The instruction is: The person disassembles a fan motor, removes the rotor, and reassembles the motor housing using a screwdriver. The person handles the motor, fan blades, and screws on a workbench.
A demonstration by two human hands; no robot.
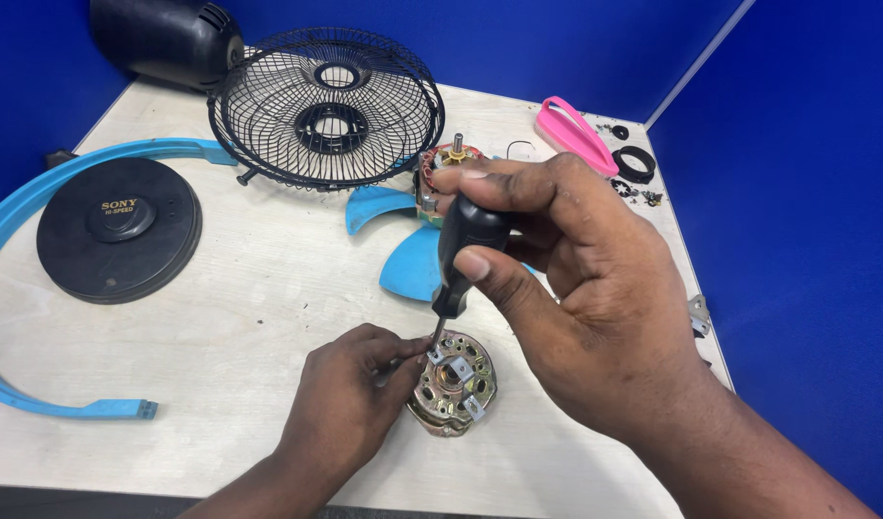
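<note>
Your right hand (595, 288) has a tight grip on the black handle of a screwdriver (463, 252), thumb and fingers wrapped all the way round. Its thin tip points down onto the round metal motor plate (453, 382). Your left hand (350, 394) pinches that plate at its left edge, on the counter (259, 288) near you.

That plate looks hard and a bit heavy, so it should not bend. Its smooth rim may slip, so hold it by the edge, away from the small shiny tabs.

Farther out lie blue fan blades (403, 255) and a motor with copper wire (446, 168). Beyond are a black wire fan guard (328, 106), a black round base (119, 229), a blue curved ring (18, 288) and a pink piece (574, 135).
</note>
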